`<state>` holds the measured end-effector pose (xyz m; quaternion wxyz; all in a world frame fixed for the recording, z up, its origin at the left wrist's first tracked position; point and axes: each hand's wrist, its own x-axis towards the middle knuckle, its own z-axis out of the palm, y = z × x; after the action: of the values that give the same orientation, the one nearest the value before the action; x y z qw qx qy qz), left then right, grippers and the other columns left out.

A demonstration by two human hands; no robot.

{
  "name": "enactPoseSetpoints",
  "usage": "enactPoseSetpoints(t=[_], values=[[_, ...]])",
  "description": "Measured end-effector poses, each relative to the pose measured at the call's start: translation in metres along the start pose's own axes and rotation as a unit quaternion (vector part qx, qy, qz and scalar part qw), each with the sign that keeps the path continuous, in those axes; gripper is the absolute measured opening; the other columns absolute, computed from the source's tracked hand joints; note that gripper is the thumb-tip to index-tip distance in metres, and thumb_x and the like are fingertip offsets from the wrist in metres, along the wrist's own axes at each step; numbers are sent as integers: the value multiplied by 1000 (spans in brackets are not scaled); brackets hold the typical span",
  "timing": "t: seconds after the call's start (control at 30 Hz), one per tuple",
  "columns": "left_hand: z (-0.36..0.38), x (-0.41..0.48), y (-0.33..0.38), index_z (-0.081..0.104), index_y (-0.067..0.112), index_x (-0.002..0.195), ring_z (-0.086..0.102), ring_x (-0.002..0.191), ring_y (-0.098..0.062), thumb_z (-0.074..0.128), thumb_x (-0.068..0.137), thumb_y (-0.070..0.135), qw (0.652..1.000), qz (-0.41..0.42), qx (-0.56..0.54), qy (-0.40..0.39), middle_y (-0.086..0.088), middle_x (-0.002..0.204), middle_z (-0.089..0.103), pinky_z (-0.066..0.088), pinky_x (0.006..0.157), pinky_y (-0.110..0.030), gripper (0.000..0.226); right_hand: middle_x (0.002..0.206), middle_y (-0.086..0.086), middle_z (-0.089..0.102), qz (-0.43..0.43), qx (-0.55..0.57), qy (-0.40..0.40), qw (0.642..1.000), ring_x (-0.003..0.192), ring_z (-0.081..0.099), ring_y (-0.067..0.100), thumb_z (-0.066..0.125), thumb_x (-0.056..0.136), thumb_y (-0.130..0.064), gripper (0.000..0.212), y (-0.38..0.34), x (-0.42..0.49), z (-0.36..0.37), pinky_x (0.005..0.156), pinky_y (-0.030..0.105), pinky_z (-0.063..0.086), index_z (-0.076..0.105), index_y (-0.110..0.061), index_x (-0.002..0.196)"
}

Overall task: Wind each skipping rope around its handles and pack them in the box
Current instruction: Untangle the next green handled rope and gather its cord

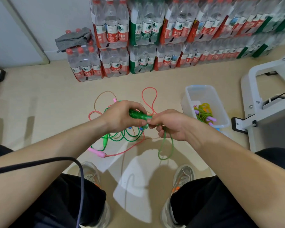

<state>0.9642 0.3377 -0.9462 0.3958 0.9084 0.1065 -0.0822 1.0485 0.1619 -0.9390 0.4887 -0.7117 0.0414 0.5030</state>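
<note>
Your left hand (120,116) grips the green rope (137,114), wound on its handles, above the floor (39,104); your right hand (169,124) pinches its loose cord. A pink rope (98,152) tangles beneath. The box (189,102), holding 1 yellow rope (204,113), sits right, beside a white frame (270,116).

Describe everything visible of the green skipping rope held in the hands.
The green skipping rope is translucent, glossy plastic-looking cord, wound tightly around its green handles into a bundle held roughly level above the floor. The left hand grips the wound part; the right hand pinches the cord at the bundle's end. An unwound length hangs below in a loose loop.
</note>
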Motion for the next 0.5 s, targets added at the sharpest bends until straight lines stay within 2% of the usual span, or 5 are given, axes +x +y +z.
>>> enactPoseSetpoints(t=[0.1, 0.27, 0.33, 0.4, 0.5], values=[[-2, 2, 1, 70, 43, 90, 65, 74, -11, 86, 71, 42, 999, -9, -20, 36, 14, 77, 69, 54, 75, -34, 26, 73, 10, 61, 2, 41, -5, 999, 51, 40, 8, 56, 91, 6, 18, -4, -2, -2, 45, 17, 37, 67, 2, 105], [1, 1, 1, 69, 42, 96, 65, 66, -10, 82, 73, 39, 998, -20, -1, 55, 17, 76, 66, 53, 69, -32, 27, 67, 9, 62, 1, 69, 31, 997, 46, 41, 6, 58, 94, 2, 13, -4, 2, 4, 40, 16, 38, 65, 4, 105], [2, 0, -1, 68, 46, 109, 65, 76, -10, 77, 78, 44, 999, -26, 23, 40, 18, 85, 68, 54, 76, -34, 32, 64, 6, 58, 6, 86, 38, 996, 42, 38, 6, 59, 95, -1, 3, -4, 3, 6, 37, 16, 34, 62, 0, 96], [1, -1, 0, 66, 46, 117, 63, 88, -12, 70, 85, 49, 998, -28, 63, 13, 17, 94, 69, 54, 82, -37, 32, 61, 4, 51, 16, 102, 36, 994, 39, 32, 6, 54, 97, -1, 7, -4, 3, 7, 35, 16, 28, 57, -4, 92], [2, -3, 3, 64, 41, 113, 61, 89, -13, 63, 92, 49, 996, -28, 84, 10, 16, 95, 66, 53, 83, -38, 23, 61, 4, 44, 17, 132, 30, 991, 39, 25, 7, 51, 95, 0, 8, -5, 0, 7, 34, 18, 21, 52, -8, 92]])
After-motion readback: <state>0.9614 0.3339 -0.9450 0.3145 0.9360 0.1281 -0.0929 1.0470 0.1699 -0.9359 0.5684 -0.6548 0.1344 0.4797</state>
